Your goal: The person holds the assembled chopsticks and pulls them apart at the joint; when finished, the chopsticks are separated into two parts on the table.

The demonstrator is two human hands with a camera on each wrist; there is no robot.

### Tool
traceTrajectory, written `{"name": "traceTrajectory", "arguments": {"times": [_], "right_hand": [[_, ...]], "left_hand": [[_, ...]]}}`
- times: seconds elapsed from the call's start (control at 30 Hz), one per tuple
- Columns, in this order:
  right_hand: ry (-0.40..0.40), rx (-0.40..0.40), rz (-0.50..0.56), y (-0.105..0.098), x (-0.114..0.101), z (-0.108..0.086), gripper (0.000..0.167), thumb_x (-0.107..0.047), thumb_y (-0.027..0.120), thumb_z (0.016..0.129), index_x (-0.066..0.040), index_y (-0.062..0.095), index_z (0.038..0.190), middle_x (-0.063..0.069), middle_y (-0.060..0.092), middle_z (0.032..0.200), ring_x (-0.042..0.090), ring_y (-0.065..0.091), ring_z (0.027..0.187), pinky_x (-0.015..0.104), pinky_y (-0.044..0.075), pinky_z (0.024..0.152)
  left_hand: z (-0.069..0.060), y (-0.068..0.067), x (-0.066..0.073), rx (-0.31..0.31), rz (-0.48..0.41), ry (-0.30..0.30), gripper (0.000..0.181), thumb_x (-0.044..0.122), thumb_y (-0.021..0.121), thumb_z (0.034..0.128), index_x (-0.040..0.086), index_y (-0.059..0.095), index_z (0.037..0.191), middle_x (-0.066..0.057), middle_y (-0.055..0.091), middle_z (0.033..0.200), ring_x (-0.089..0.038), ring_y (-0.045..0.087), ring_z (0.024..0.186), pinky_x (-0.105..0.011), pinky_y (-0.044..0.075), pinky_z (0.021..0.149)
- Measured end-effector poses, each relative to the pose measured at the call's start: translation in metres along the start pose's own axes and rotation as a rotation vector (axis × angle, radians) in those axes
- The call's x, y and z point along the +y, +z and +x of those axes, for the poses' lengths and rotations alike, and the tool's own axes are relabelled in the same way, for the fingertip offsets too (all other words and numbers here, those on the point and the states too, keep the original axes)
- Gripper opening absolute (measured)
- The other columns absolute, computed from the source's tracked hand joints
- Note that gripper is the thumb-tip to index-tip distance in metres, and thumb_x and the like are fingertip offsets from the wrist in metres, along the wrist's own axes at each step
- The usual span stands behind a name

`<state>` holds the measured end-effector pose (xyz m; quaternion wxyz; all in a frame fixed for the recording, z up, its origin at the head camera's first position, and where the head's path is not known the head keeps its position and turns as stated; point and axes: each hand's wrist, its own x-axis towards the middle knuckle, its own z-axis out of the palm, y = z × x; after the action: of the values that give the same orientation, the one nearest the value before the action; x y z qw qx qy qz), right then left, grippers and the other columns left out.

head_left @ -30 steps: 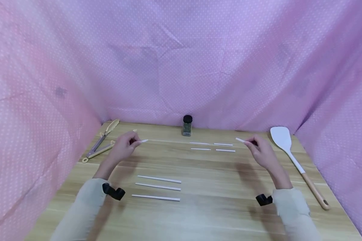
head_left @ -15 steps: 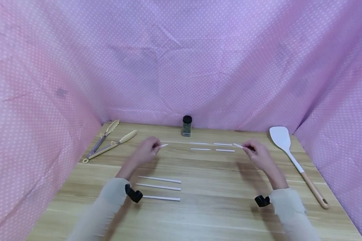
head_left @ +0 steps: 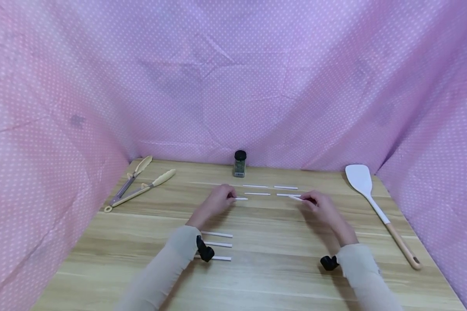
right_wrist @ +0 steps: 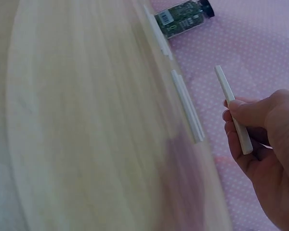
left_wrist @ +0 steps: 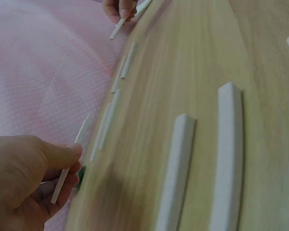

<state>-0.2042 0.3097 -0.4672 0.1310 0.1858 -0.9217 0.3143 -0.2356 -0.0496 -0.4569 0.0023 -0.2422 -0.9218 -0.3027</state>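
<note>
Compared with half a second ago, the left hand (head_left: 217, 200) is farther right, its wrist and sleeve now in front of the left ends of the three long white sticks (head_left: 219, 244), and the right hand (head_left: 321, 208) is slightly farther inward and nearer the body, so the hands stand closer together; the four short white sticks (head_left: 257, 194) on the bench (head_left: 272, 280) lie as they did. Each hand is clamped on one slim stick, thumb against bent fingers: the left-hand stick (head_left: 242, 198) points inward just on the near side of the laid rows, and the right-hand stick (head_left: 294, 198) overlaps the nearer right short one in the head view, though the right wrist view shows it apart from those on the bench. Both look very light and stiff, probably smooth enough to swivel between the fingers, and thin enough that a hard sideways bend could snap them. The best hold seems a gentle pinch around the middle, where both thumbs sit in the wrist views, leaving the inner ends free; pressing on flat sides should check rolling. The left forearm slants in from the lower edge toward the centre, the right leans in from the lower right, and the fingers face each other, with the spice jar (head_left: 239, 164) standing beyond.
</note>
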Motion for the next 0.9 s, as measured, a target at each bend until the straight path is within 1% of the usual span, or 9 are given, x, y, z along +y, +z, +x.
{"name": "traceTrajectory", "arguments": {"times": [0.13,0.23,0.33,0.53,0.63,0.73,0.9], "right_hand": [[0.038,-0.036,-0.006,0.008,0.0,0.002,0.009,-0.002,0.068,0.086,-0.003,0.07,0.094,0.01,0.07,0.092,0.021,0.062,0.087,0.037,0.052,0.077],[0.066,-0.044,0.004,0.014,0.0,0.003,0.008,-0.005,0.069,0.085,-0.003,0.07,0.093,0.01,0.07,0.091,0.023,0.063,0.087,0.04,0.051,0.079],[0.079,-0.032,0.008,0.018,0.0,0.004,0.007,-0.006,0.071,0.084,-0.004,0.07,0.091,0.009,0.069,0.09,0.023,0.062,0.086,0.04,0.05,0.078],[0.06,0.0,0.012,0.027,0.003,0.003,0.006,-0.007,0.073,0.082,-0.005,0.071,0.088,0.007,0.068,0.086,0.018,0.061,0.081,0.031,0.05,0.072],[0.052,0.014,0.026,0.029,0.003,0.004,0.006,-0.007,0.074,0.082,-0.006,0.071,0.087,0.005,0.068,0.085,0.015,0.059,0.08,0.028,0.049,0.071],[0.047,0.008,0.034,0.03,0.004,0.004,0.006,-0.008,0.073,0.082,-0.007,0.071,0.088,0.005,0.068,0.086,0.014,0.059,0.08,0.027,0.049,0.071],[0.08,-0.021,0.024,0.03,0.004,0.006,0.006,-0.01,0.073,0.084,-0.01,0.072,0.09,0.003,0.067,0.089,0.014,0.057,0.081,0.028,0.047,0.072]], "left_hand": [[0.006,0.013,0.003,0.022,0.003,0.013,0.004,0.007,0.068,0.0855,0.01,0.067,0.083,0.0,0.063,0.084,-0.013,0.056,0.082,-0.03,0.048,0.078],[0.011,0.021,0.009,0.053,0.02,0.03,0.006,0.006,0.069,0.0846,0.011,0.067,0.081,0.0,0.064,0.083,-0.015,0.058,0.083,-0.031,0.048,0.08],[0.015,0.028,0.016,0.079,0.024,0.038,0.007,0.005,0.069,0.0841,0.01,0.067,0.08,-0.001,0.064,0.083,-0.017,0.059,0.083,-0.032,0.048,0.08],[0.023,0.043,0.025,0.086,0.045,0.022,0.005,0.008,0.069,0.0849,0.011,0.068,0.08,0.0,0.065,0.083,-0.016,0.059,0.082,-0.03,0.048,0.079],[0.025,0.048,0.027,0.081,0.044,0.015,0.005,0.007,0.07,0.0845,0.01,0.069,0.081,-0.001,0.065,0.085,-0.016,0.059,0.084,-0.03,0.048,0.078],[0.026,0.052,0.028,0.079,0.036,0.015,0.004,0.006,0.07,0.0835,0.01,0.069,0.082,-0.002,0.064,0.087,-0.017,0.058,0.086,-0.03,0.048,0.081],[0.028,0.057,0.028,0.101,0.017,0.034,0.005,0.004,0.07,0.0822,0.009,0.069,0.081,-0.003,0.064,0.087,-0.017,0.058,0.086,-0.03,0.048,0.081]]}}
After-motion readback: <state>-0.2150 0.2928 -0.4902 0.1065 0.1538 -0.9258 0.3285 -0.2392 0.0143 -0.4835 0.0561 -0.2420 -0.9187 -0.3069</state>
